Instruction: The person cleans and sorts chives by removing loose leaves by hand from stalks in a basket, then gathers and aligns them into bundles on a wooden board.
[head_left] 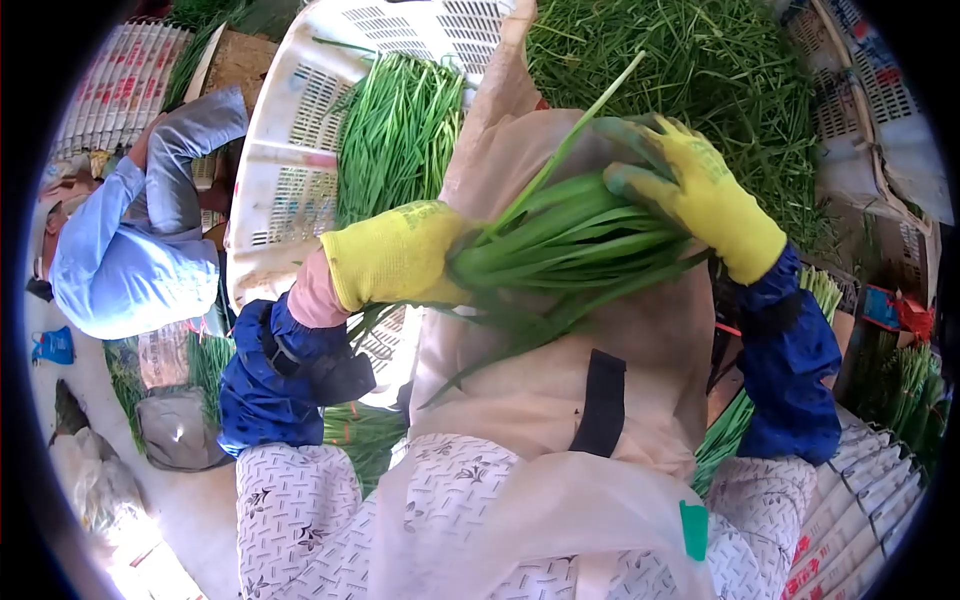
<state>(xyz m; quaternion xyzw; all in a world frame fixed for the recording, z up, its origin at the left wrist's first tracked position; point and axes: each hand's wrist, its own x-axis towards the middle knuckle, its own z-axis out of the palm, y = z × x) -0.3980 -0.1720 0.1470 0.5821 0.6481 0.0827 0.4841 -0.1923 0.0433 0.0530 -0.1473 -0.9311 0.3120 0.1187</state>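
A loose bunch of green garlic chives (pixel 570 235) lies across my lap over the beige apron (pixel 510 390). My left hand (pixel 400 255), in a yellow glove, is closed around one end of the bunch, and its fingertips are partly hidden by leaves. One long stalk (pixel 590 120) sticks up out of the bunch to the upper right. At the other end, my right hand (pixel 700 185), in a yellow glove with a green palm, touches the upper edge of the leaves with its fingers apart. Slight blur softens both hands.
A white plastic basket (pixel 285 185) holding more chives (pixel 400 135) stands ahead on the left. Beyond my lap spreads a heap of loose green leaves (pixel 680 60). A person in a light blue shirt (pixel 140 270) sits at the left. Another basket (pixel 890 110) stands at the far right.
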